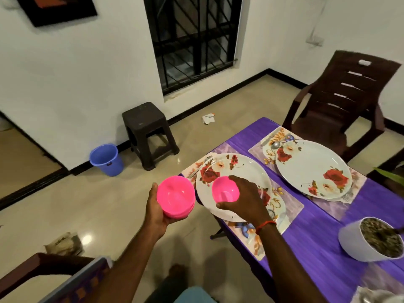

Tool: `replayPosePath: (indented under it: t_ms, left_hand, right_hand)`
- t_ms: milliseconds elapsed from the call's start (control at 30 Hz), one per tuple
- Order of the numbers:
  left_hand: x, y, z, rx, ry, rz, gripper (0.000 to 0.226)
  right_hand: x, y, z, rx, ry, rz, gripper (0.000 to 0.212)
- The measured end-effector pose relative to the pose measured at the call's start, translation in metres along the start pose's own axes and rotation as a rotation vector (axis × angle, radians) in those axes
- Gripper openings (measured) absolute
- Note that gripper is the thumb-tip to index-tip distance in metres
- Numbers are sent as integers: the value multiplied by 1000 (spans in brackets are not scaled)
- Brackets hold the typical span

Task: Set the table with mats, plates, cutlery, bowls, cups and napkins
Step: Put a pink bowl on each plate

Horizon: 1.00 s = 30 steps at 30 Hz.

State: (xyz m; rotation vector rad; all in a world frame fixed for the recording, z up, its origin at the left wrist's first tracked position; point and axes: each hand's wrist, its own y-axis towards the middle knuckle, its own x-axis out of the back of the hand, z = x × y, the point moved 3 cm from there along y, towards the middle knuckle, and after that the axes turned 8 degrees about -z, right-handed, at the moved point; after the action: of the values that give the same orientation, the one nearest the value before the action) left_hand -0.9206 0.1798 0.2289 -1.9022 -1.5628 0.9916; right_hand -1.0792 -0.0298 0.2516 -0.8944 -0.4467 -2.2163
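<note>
The table (317, 237) wore a purple cloth. One brown chair (341, 99) stood at its far end, and one stool (146, 125) stood by the wall. Two mats lay on the table, the near mat (290, 206) and the far mat (258, 149). Each had one flowered plate on it: the near plate (247, 171) and the far plate (310, 165). One white pot (358, 243) sat on the table. One blue bucket (107, 159) sat on the floor. The left hand (156, 213), palm up, gripped a stack of pink bowls (176, 196) off the table's edge; I could not count them. The right hand (244, 202), fingers curled, held one pink bowl (225, 189) over the near plate. One fork (200, 166) lay by the near plate, and one spoon (274, 145) by the far plate.
</note>
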Motion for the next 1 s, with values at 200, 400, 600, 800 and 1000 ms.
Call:
replayPosePath:
  t_ms: [200, 400, 600, 800, 1000]
  left_hand:
    - [-48, 32, -15, 1, 100, 123, 47]
    - [-94, 66, -44, 16, 233, 249, 46]
    - [-117, 102, -62, 100, 332, 316, 54]
    - [-134, 120, -73, 167, 392, 299, 57]
    - [-158, 133, -78, 192, 344, 352, 65]
  right_hand:
    - [6, 24, -26, -130, -39, -96, 102]
    - [-5, 49, -39, -255, -63, -153, 104]
    - [-24, 52, -39, -360, -74, -206, 101]
    - [-33, 47, -41, -461, -85, -254, 101]
    - [-29, 60, -68, -567, -99, -237, 107]
